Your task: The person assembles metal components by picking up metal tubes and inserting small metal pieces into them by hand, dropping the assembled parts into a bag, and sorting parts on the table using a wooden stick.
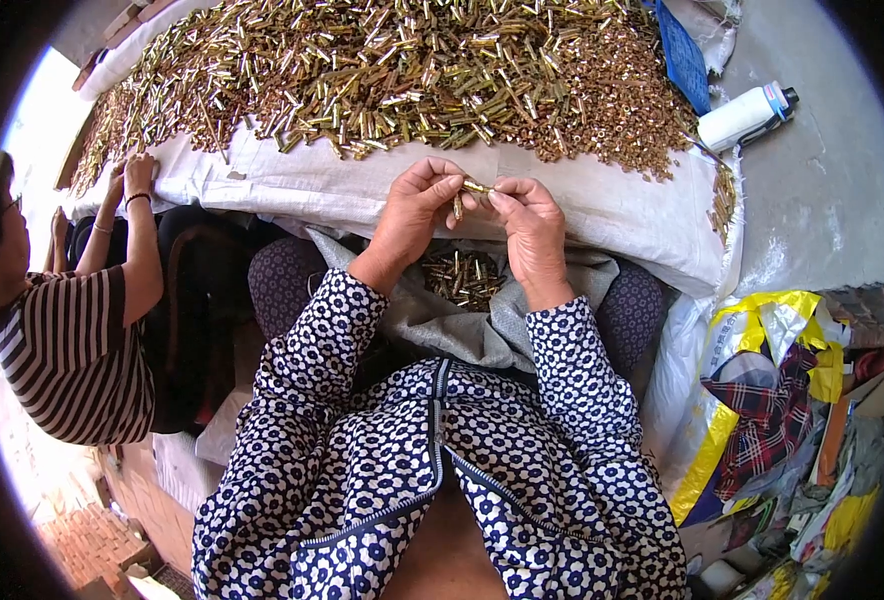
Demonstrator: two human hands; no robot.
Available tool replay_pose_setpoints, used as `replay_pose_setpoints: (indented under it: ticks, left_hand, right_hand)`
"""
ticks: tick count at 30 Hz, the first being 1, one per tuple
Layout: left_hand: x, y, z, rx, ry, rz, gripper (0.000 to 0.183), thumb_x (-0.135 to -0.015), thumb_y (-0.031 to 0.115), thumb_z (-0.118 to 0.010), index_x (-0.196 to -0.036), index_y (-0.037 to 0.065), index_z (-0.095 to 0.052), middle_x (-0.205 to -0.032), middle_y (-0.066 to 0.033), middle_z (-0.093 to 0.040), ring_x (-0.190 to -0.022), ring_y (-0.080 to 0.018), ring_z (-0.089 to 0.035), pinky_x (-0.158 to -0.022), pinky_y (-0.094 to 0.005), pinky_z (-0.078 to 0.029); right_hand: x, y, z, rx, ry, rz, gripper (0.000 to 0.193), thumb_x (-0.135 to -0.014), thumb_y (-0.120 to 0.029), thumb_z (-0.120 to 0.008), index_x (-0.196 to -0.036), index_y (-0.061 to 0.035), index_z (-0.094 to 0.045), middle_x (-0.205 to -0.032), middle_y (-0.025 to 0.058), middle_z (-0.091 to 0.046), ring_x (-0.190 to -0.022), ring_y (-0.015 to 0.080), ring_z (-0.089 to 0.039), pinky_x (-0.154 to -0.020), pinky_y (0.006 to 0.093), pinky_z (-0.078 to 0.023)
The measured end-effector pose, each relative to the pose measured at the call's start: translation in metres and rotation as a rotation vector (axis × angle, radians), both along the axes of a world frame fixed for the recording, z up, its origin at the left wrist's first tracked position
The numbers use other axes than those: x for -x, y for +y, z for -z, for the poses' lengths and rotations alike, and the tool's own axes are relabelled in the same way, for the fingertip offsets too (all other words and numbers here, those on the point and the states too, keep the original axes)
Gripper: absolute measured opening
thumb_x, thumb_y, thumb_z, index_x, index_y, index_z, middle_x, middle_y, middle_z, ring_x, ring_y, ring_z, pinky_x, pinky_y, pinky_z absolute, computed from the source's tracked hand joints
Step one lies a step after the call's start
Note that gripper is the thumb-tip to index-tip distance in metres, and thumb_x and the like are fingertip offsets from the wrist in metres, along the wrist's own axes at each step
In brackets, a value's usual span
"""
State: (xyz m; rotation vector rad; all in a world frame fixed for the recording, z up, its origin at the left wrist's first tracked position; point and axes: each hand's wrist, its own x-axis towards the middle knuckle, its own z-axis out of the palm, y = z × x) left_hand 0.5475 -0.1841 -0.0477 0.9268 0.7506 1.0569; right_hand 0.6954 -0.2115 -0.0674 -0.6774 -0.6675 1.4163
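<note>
A slim brass-coloured metal bolt (pixel 476 187) is held level between my two hands, just in front of the table's near edge. My left hand (pixel 417 205) is closed, pinching one end of it with thumb and fingers. From the other end, my right hand (pixel 532 222) grips it between thumb and forefinger. A second brass-coloured bolt (pixel 458 207) points downward under the left fingers, apparently held by that hand too. Below my hands, several similar bolts (pixel 462 278) lie in a grey cloth sack (pixel 424 325) spread over my lap.
A large heap of brass-coloured bolts (pixel 362 75) and small nuts (pixel 617 120) covers the white-sheeted table (pixel 292 185). A white bottle (pixel 742 120) lies at the right. Another person (pixel 72 350) in stripes sits at the left, hands at the table. A yellow-white bag (pixel 707 450) stands right.
</note>
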Motion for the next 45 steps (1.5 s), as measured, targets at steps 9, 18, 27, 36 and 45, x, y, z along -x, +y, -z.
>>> replay_pose_setpoints:
  ticks: [9,18,27,36,45]
  left_hand:
    - [-0.004,0.001,0.002,-0.046,0.015,0.006,0.007,-0.087,0.01,-0.05,-0.091,0.004,-0.051,-0.072,-0.0055,-0.059,-0.058,-0.0084,-0.054,-0.046,-0.0174,-0.042]
    - [-0.021,0.012,0.01,-0.797,0.963,-0.036,0.006,-0.082,0.008,-0.055,-0.085,0.003,-0.052,-0.07,-0.0112,-0.058,-0.06,-0.0212,-0.059,-0.051,-0.0304,-0.046]
    - [-0.033,0.007,-0.002,-0.925,1.262,0.082,0.007,-0.078,0.006,-0.051,-0.085,0.003,-0.051,-0.079,-0.018,-0.059,-0.071,-0.0367,-0.057,-0.059,-0.0404,-0.046]
    - [-0.006,0.002,-0.019,-0.792,0.958,0.049,0.011,-0.076,0.008,-0.061,-0.084,0.001,-0.056,-0.076,-0.0121,-0.058,-0.067,-0.0247,-0.058,-0.061,-0.0311,-0.045]
    - [-0.014,0.071,0.001,-1.075,1.48,-0.165,0.007,-0.077,0.007,-0.051,-0.084,0.004,-0.05,-0.078,-0.0138,-0.052,-0.07,-0.0324,-0.055,-0.057,-0.04,-0.044]
  right_hand:
    - [-0.002,0.0,0.001,-0.062,-0.178,0.08,0.009,-0.078,-0.001,-0.059,-0.087,-0.0025,-0.058,-0.081,-0.0011,-0.057,-0.073,0.0054,-0.052,-0.07,0.0189,-0.042]
    - [-0.015,0.015,0.01,-0.386,-1.332,0.319,0.012,-0.063,0.0,-0.058,-0.073,-0.0027,-0.052,-0.073,0.0128,-0.056,-0.073,0.032,-0.054,-0.065,0.039,-0.045]
    - [-0.045,0.036,0.006,-0.286,-1.541,0.495,0.017,-0.069,-0.002,-0.059,-0.085,-0.0032,-0.056,-0.095,0.0108,-0.057,-0.09,0.0267,-0.054,-0.08,0.0355,-0.044]
    - [-0.055,0.045,0.008,-0.243,-1.765,0.482,0.016,-0.076,-0.004,-0.056,-0.091,-0.0008,-0.057,-0.099,0.0128,-0.054,-0.092,0.0268,-0.052,-0.081,0.035,-0.045]
    - [-0.05,0.05,0.002,-0.201,-1.87,0.461,0.009,-0.079,-0.004,-0.052,-0.086,-0.0006,-0.056,-0.089,0.0136,-0.055,-0.087,0.0261,-0.053,-0.075,0.0347,-0.046]
